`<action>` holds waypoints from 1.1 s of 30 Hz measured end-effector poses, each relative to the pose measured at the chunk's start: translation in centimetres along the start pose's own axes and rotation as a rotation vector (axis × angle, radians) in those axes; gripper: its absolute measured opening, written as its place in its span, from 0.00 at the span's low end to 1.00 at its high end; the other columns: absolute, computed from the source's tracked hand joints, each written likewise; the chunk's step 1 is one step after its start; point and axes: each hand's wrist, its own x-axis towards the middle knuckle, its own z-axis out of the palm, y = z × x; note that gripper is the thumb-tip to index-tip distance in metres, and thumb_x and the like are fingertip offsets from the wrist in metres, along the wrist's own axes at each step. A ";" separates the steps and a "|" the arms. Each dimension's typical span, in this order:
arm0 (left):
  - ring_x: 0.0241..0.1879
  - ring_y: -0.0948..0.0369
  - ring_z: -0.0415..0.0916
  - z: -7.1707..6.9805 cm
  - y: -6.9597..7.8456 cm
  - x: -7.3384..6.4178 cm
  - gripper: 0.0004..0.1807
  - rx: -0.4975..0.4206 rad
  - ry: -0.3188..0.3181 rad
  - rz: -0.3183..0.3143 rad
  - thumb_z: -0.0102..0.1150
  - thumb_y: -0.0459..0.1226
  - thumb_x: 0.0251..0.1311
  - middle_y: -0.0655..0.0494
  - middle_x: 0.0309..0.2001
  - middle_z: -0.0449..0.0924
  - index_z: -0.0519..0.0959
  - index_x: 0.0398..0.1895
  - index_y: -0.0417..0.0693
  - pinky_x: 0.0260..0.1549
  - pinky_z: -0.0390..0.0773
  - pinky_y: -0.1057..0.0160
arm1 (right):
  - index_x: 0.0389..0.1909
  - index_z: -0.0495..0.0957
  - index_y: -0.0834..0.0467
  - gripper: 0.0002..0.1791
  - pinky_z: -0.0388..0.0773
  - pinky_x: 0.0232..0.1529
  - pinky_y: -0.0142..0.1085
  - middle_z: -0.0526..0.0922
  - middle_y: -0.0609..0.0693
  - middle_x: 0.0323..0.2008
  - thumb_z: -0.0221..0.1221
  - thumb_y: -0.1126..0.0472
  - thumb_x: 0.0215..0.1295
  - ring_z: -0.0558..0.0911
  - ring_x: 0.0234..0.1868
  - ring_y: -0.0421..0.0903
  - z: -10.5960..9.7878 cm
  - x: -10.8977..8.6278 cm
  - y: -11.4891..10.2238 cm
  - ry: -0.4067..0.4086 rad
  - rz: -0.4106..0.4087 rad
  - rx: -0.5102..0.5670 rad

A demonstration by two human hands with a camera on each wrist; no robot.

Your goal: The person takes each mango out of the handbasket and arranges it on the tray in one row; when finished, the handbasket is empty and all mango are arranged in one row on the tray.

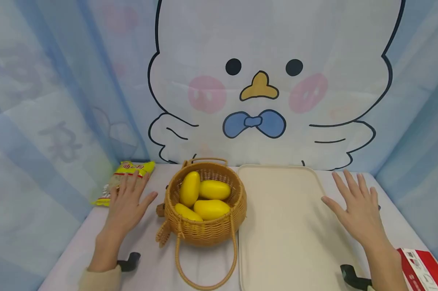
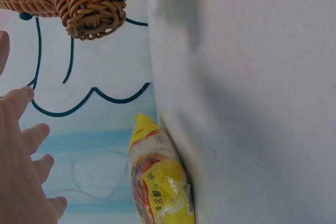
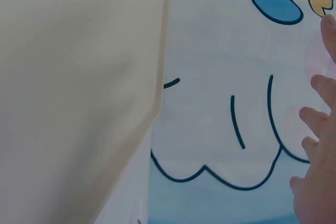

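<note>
On the white tabletop (image 1: 151,266), a basket (image 1: 208,234) sits between left grip (image 1: 127,207) and right grip (image 1: 360,213), both splayed, apparently empty

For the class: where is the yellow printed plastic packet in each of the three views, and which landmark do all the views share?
Head: the yellow printed plastic packet is left of centre, partly hidden by the left hand.
Left wrist: the packet is near the middle of the bottom edge, which cuts it off.
Right wrist: not in it.
Shared landmark: the blue-and-white cartoon backdrop.
</note>
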 end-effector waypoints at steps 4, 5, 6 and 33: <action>0.80 0.40 0.31 0.1 0.4 0.0 0.40 -0.054 -0.004 0.014 0.36 0.66 0.70 0.50 0.82 0.35 0.43 0.80 0.67 0.68 0.35 0.24 | 0.79 0.50 0.47 0.43 0.24 0.72 0.70 0.46 0.57 0.80 0.57 0.42 0.68 0.36 0.81 0.61 0.0 1.2 -2.2 0.029 -0.051 0.074; 0.80 0.40 0.31 0.1 0.6 0.1 0.40 -0.068 -0.006 0.019 0.35 0.66 0.70 0.50 0.82 0.35 0.42 0.80 0.68 0.68 0.35 0.24 | 0.79 0.51 0.47 0.43 0.25 0.72 0.70 0.47 0.58 0.80 0.58 0.42 0.67 0.38 0.81 0.61 0.0 1.5 -2.8 0.038 -0.063 0.087; 0.79 0.40 0.31 0.0 0.7 0.1 0.40 -0.082 -0.008 0.024 0.35 0.66 0.70 0.50 0.82 0.35 0.42 0.80 0.68 0.68 0.35 0.24 | 0.79 0.51 0.47 0.43 0.26 0.73 0.69 0.48 0.58 0.80 0.57 0.42 0.67 0.38 0.81 0.61 0.0 1.7 -3.4 0.040 -0.075 0.094; 0.80 0.51 0.39 2.9 5.5 -0.1 0.35 -0.846 -0.154 0.150 0.44 0.47 0.76 0.58 0.81 0.42 0.44 0.80 0.64 0.75 0.43 0.36 | 0.77 0.56 0.40 0.41 0.50 0.77 0.59 0.55 0.43 0.78 0.59 0.39 0.66 0.50 0.80 0.50 5.7 5.5 -20.4 -0.138 -0.271 0.409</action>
